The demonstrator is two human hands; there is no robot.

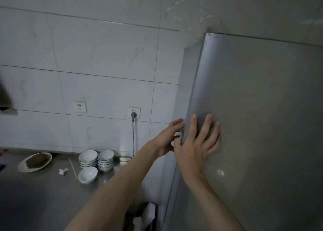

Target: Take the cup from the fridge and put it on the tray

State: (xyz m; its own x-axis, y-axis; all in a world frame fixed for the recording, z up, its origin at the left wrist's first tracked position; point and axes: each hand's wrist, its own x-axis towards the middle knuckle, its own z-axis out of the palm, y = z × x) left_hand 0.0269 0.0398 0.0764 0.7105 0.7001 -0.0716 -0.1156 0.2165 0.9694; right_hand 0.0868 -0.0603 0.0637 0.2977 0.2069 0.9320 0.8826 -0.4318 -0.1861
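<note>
**Both hands at the edge of the shut fridge door**

We see the fridge (253,117) filling the space ahead of and to the right of both hands, its grey door shut, so the cup is not in sight, nor is any tray. To the left of the hands stretches the white tiled wall (78,56). Below and left of them lies the steel counter (35,195).

Our right hand (197,143) lies flat on the door face, palm down, fingers spread wide and open, gripping nothing; its thumb sits at the door's left edge. Our left hand (167,138) is just left of it, touching or nearly touching it, fingers loosely extended and reaching to the side edge of the door. Whether those fingertips have curled round the edge we cannot tell, as the right hand partly covers them.

Further left and lower than the hands, on the counter, stand two stacks of white bowls (97,159) side by side against the wall, with a single bowl (87,174) just in front of them. Left of these lies a plate (35,161) holding something brown. Between plate and bowls lie a thin stick (73,168) and a crumpled scrap of paper (63,171).

On the wall, left of the hands, are two sockets: one bare socket (80,106), and a nearer socket (134,112) with a grey plug in it, its cord (133,138) hanging down toward the counter.
</note>
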